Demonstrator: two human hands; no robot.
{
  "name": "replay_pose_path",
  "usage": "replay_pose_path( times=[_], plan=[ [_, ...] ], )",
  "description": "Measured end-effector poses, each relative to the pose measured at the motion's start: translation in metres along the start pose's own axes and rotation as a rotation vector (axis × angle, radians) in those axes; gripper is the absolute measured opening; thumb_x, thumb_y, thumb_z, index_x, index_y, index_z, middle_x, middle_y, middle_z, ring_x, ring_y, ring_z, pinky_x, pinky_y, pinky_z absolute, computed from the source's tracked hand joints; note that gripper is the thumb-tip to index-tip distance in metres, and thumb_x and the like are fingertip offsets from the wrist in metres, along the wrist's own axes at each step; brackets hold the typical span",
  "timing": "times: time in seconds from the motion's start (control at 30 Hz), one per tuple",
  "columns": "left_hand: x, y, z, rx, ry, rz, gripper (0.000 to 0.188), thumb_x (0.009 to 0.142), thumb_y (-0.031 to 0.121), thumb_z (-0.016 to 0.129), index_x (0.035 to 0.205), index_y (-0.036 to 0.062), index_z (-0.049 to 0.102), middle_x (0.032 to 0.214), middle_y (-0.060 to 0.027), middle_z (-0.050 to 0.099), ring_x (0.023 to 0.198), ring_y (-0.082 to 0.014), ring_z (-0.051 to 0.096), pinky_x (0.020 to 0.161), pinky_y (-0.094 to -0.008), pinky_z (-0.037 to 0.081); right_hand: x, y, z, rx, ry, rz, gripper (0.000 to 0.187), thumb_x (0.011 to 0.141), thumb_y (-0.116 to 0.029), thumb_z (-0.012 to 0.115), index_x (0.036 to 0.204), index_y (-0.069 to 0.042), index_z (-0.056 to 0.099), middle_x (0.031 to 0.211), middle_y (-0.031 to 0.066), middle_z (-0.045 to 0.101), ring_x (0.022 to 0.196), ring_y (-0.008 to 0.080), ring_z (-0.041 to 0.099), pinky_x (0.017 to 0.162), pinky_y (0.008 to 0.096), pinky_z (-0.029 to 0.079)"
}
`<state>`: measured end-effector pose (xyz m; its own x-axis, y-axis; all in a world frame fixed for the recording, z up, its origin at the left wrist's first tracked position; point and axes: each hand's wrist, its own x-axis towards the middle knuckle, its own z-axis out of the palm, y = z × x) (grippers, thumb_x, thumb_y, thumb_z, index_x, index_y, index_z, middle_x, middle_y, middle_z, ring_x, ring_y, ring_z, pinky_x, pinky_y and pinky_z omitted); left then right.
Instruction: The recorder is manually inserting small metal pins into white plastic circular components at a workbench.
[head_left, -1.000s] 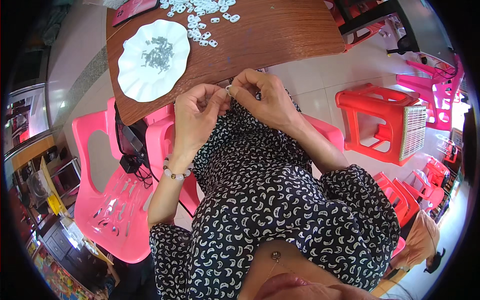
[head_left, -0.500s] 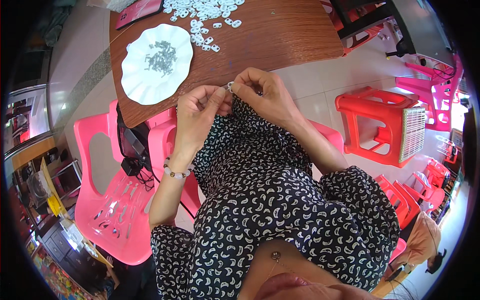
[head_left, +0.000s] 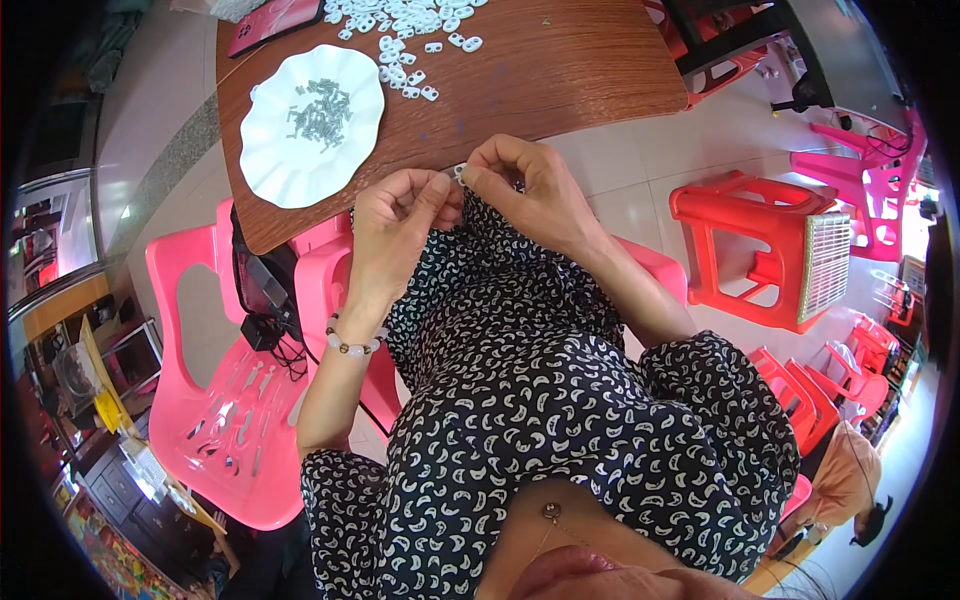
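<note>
Just past the table's near edge, over my lap, both hands meet fingertip to fingertip. My right hand (head_left: 530, 192) pinches a small white plastic piece with holes (head_left: 460, 172) between thumb and forefinger. Close beside it, my left hand (head_left: 398, 215) is closed, thumb against forefinger; whatever sits in that pinch is too small to make out. A white wavy-rimmed plate (head_left: 270, 165) stands on the wooden table (head_left: 560, 65) to the left, bearing a heap of small grey rod-like pieces (head_left: 322, 113). Many loose white two-holed pieces (head_left: 400, 15) lie scattered at the far side.
A pink phone-like item (head_left: 272, 27) lies at the table's far left. Pink plastic chair (head_left: 225, 430) is at my left, with a black bag (head_left: 262, 285) and cables on it. Red stools (head_left: 755, 245) stand to the right. Another person in orange (head_left: 845, 475) is at lower right.
</note>
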<state>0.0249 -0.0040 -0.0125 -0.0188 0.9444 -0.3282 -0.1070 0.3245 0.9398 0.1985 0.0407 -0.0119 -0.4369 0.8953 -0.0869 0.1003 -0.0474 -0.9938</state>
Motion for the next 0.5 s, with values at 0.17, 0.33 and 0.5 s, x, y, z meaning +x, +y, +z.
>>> replay_pose_path(
  times=[0.17,0.33,0.5],
  plan=[
    [0.0003,-0.0018,-0.0008,0.019,-0.005,0.025,0.015,0.094,0.010,0.060,0.094,-0.0035,0.066,0.080,-0.0054,0.069,0.067,-0.0089,0.063,0.063,-0.0209,0.052,-0.0002,0.0018,0.0014,-0.051,0.020,-0.020,0.016,0.089,-0.011,0.062,0.085,0.004,0.060,0.065,0.0035,0.063,0.055,0.0057,0.056,0.049,0.0219,0.044],
    [0.0000,0.0033,0.0012,0.138,-0.001,0.073,0.014,0.095,0.008,0.059,0.092,-0.0038,0.066,0.079,-0.0059,0.069,0.066,-0.0092,0.063,0.062,-0.0211,0.052,-0.0008,0.0025,0.0011,-0.119,0.009,0.022,0.019,0.088,-0.017,0.063,0.087,0.002,0.062,0.072,0.0029,0.060,0.064,0.0076,0.050,0.059,0.0250,0.042],
    [-0.0001,0.0056,0.0013,0.175,-0.005,0.089,0.013,0.095,0.007,0.059,0.091,-0.0037,0.065,0.078,-0.0061,0.068,0.066,-0.0091,0.063,0.062,-0.0210,0.052,-0.0009,-0.0001,-0.0004,-0.075,-0.021,0.066,0.019,0.089,-0.017,0.063,0.087,0.002,0.062,0.072,0.0015,0.060,0.066,0.0057,0.051,0.060,0.0237,0.043]
  ],
)
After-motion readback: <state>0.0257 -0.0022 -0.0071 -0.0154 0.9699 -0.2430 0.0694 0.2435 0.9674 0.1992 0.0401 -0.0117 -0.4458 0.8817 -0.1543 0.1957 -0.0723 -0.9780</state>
